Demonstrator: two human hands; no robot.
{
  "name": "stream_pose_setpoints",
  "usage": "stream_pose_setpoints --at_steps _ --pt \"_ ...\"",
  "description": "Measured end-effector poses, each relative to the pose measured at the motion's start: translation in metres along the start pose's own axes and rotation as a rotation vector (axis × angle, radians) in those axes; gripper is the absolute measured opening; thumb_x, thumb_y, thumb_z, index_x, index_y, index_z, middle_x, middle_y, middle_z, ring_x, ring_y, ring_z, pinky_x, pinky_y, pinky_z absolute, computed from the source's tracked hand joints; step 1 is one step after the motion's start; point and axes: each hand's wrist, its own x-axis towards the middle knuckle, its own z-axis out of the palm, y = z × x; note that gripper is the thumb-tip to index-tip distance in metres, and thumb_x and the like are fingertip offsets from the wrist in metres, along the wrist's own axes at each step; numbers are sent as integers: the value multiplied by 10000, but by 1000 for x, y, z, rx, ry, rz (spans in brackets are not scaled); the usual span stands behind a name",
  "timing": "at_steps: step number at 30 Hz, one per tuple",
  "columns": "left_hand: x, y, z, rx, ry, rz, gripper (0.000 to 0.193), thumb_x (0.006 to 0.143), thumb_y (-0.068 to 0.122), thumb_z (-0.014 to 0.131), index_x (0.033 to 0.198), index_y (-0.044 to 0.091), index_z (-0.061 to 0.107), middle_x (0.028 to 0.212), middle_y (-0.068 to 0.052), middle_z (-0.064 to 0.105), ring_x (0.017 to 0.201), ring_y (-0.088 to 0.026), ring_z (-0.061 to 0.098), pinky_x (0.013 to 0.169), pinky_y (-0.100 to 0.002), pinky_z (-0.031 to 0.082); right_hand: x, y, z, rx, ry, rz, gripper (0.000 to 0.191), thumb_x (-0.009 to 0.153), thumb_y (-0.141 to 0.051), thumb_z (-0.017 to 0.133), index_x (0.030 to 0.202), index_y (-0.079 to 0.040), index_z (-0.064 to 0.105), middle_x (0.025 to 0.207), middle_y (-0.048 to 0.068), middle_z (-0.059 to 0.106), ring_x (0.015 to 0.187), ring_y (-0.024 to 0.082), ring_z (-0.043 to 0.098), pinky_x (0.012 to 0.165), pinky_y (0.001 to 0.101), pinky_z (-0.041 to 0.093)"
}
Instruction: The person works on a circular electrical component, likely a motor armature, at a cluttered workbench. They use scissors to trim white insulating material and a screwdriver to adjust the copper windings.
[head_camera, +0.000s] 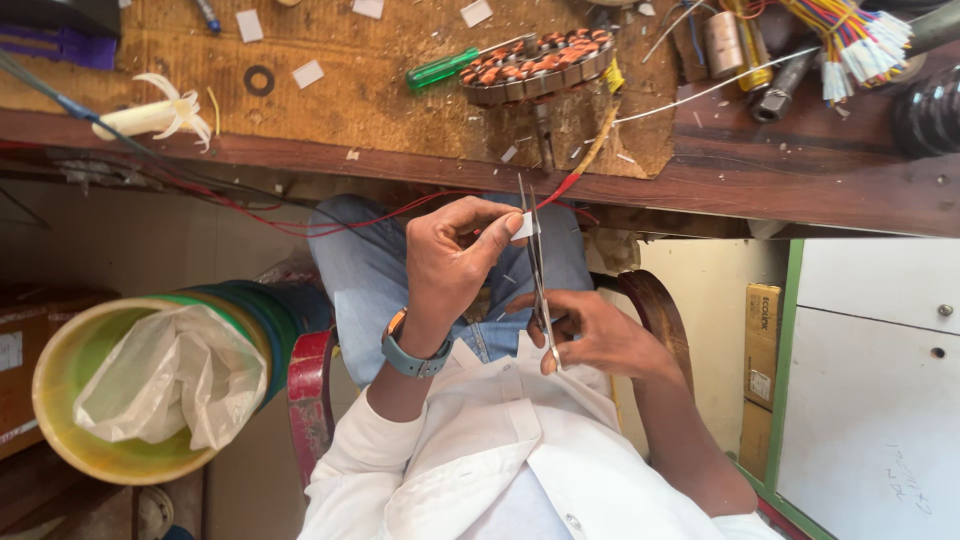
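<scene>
At frame centre the left hand (455, 255) pinches a small white paper piece (522, 228) against the scissors (537, 270), gripped in the right hand (590, 335) (blades near closed), so trimming seems underway, needing a steady squeeze.

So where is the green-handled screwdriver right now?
In the head view, the green-handled screwdriver lies on the wooden workbench, just left of the round copper-wound stator.

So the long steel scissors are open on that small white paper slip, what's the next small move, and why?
Probably close the long steel scissors: the small white paper slip, pinched by the left hand, sits against the blades, and the right hand grips the handles.
</scene>
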Motion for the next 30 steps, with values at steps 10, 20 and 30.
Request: stream_pose_setpoints --at_steps 10,20,30 --pt "-1 -4 -11 -81 38 -45 166 958 147 734 999 -10 766 837 -51 785 729 -48 725 543 -175 523 6 5 1 61 -34 -49 623 607 -140 908 1196 -30 738 735 -17 650 707 79 602 663 260 496" --pt "-3 -7 -16 -88 49 -43 166 962 157 728 993 -2 762 839 -56 787 741 -57 736 531 -174 529 8 5 2 28 -67 -54 613 621 -100 900 1208 -32 736 723 -13 657 697 77 597 644 255 483" --pt "0 -9 -18 -72 88 -40 168 965 166 726 987 7 772 831 -59 783 731 -67 741 526 -190 552 12 3 3 37 -55 -10 543 700 -123 860 1222 -40 732 701 -6 689 695 78 629 640 260 512"
